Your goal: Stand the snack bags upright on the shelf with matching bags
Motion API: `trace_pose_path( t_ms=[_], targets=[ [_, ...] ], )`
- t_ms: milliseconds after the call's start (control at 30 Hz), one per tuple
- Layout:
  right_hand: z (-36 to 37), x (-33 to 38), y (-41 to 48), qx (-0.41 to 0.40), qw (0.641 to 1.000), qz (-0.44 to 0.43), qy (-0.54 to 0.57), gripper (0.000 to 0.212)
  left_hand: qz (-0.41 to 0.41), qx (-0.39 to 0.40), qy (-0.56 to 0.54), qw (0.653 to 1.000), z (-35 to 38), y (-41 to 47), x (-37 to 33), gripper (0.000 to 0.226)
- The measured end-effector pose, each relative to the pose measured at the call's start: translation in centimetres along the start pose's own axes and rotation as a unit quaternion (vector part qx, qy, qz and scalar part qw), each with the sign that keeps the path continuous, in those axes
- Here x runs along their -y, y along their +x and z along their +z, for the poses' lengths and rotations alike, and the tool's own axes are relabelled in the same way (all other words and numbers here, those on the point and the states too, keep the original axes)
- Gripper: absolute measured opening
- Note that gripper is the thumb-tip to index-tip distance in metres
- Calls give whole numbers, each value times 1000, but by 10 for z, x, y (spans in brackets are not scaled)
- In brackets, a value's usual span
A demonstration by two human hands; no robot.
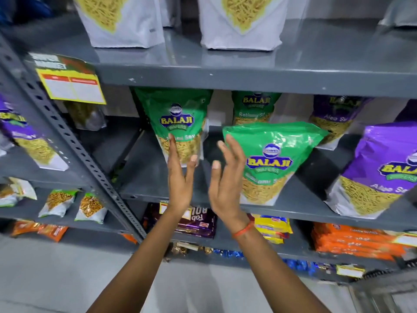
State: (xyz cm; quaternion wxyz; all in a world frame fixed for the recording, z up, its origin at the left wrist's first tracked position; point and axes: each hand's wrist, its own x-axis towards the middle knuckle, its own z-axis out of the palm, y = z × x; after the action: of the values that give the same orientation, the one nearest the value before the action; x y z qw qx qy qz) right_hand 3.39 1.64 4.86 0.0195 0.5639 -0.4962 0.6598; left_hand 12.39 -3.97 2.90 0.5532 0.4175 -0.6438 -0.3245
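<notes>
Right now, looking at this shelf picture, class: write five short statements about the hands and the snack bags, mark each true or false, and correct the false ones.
1. The front green bag stands at the shelf's front edge. True.
2. The left hand grips a purple bag. False: it is open, fingers straight, in front of the left green bag, holding nothing.
3. The right hand is open, beside the front green bag. True.
4. All bags on this shelf are green. False: purple bags stand on the right.
5. An orange band is on the left wrist. False: the orange band is on the right wrist.
</notes>
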Motion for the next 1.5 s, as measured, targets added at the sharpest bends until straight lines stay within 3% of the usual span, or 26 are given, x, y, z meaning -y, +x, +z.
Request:
trace_pose_path(
  t_ms=[67, 167, 267, 333, 467, 567, 733, 867, 1000, 1267, 1500],
  targets=[
    [34, -6, -1, 52, 998, 32, 12, 38, -24, -17, 7, 1000, -20, 17, 26, 77],
    [85, -33, 3, 104, 982, 155, -8, 53, -132, 19, 29, 991, -49, 46, 76, 96],
    [112, -78, 16, 177, 924, 334, -50, 80, -212, 116, 19, 970, -62, 84, 117, 102],
    [116, -104, 21, 219, 898, 382, 1, 90, -240, 189, 2, 952, -66, 107, 133, 88],
    [111, -123, 16, 252, 867, 419, 98, 75, -260, 266, 19, 928, -68, 117, 144, 59],
    [101, -116, -1, 255, 874, 406, 82, 68, -242, 277, 1, 930, -79, 97, 142, 55],
    [86, -87, -60, 249, 893, 373, -37, 69, -197, 310, 2, 930, -113, 47, 146, 61],
    [89, -80, -66, 240, 894, 375, -43, 72, -195, 303, 12, 933, -119, 42, 147, 54],
    [65, -53, -82, 238, 898, 369, -43, 77, -201, 327, 32, 923, -128, 10, 121, 60],
    [81, -62, -75, 246, 892, 377, -46, 76, -219, 334, 96, 912, -130, 25, 128, 65],
    [67, -52, -58, 327, 884, 315, -108, 78, -278, 290, 131, 906, -122, 10, 96, 77]
  ],
)
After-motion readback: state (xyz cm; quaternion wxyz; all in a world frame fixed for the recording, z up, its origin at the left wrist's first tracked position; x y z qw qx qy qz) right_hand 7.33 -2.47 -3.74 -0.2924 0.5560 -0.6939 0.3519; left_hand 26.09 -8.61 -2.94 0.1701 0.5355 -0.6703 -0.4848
